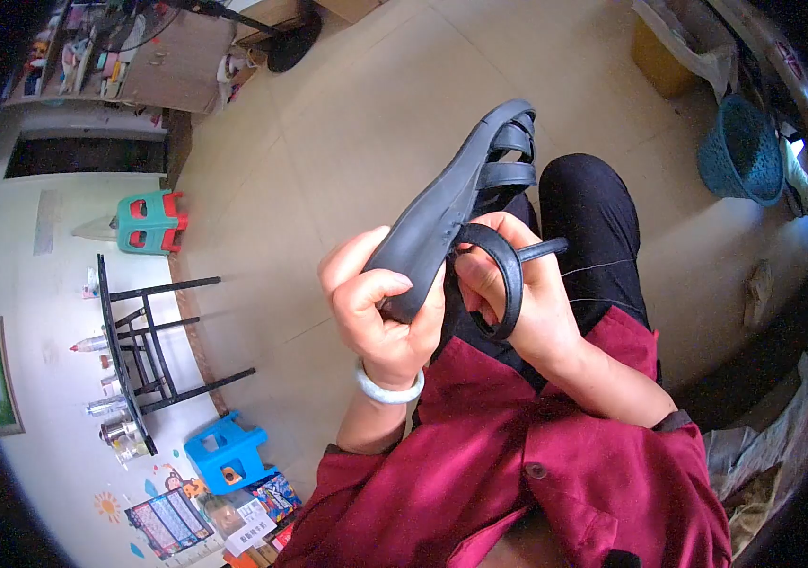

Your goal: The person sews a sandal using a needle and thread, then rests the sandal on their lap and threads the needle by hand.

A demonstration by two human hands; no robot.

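Note:
A black strappy sandal (437, 218) is held up above my lap, tilted with its toe pointing up and away. My left hand (376, 303) is closed around its heel end, the thumb pressed on the sole. My right hand (518, 284) is at the sole's edge, its thumb and fingers pinched together behind a looped black ankle strap (513, 284). What the pinch holds is hidden by the strap and fingers. A thin pale thread (603, 268) trails from beside my right hand across the dark trousers (588, 208).
A blue basket (743, 151) and a yellow bin (661, 62) stand at the upper right. On the left are a green-and-red stool (149, 223), a black-legged table (153, 331) with bottles, and a blue stool (226, 454). Boxes lie at the lower left.

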